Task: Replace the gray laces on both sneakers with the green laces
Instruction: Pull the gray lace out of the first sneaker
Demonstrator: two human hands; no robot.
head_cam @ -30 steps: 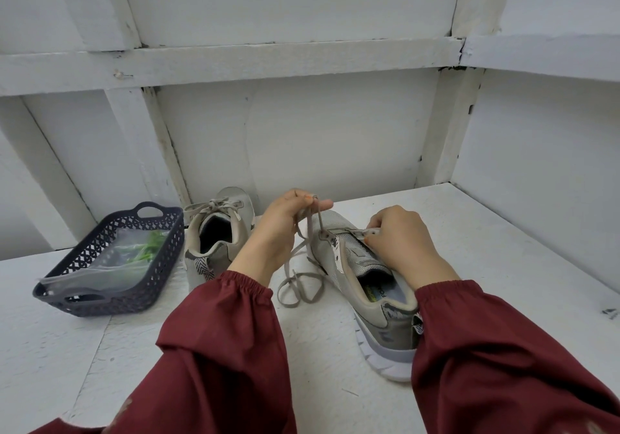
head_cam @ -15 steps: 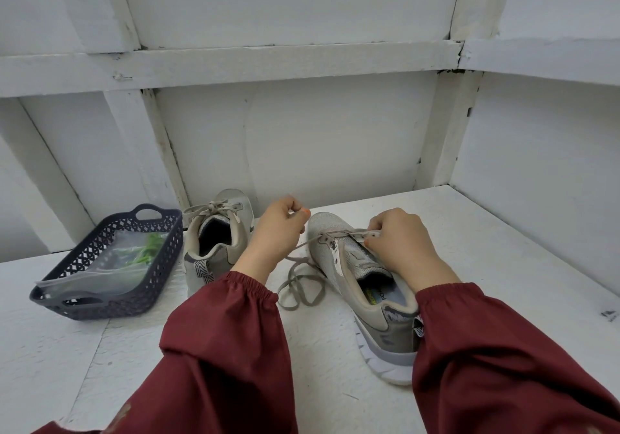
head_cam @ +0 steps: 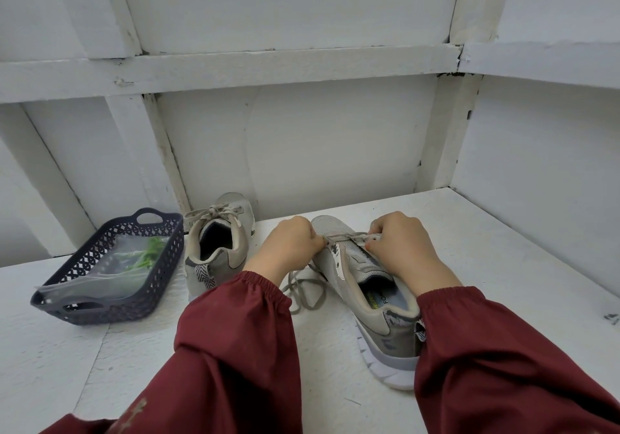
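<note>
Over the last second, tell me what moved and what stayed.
The left hand had pulled the lace up above the near sneaker. It came down to the left eyelets, still pinching the lace, which now runs low across the shoe between the hands. The right hand kept its pinch at the right eyelets. The far sneaker, basket and bag stayed put.

- Left of the fingers (head_cam: 303, 235): the second sneaker (head_cam: 214, 252), then the basket (head_cam: 110, 265), block the way.
- Beyond them: the wall (head_cam: 302, 148) stands close.
- Right: open bench (head_cam: 503, 249).
</note>
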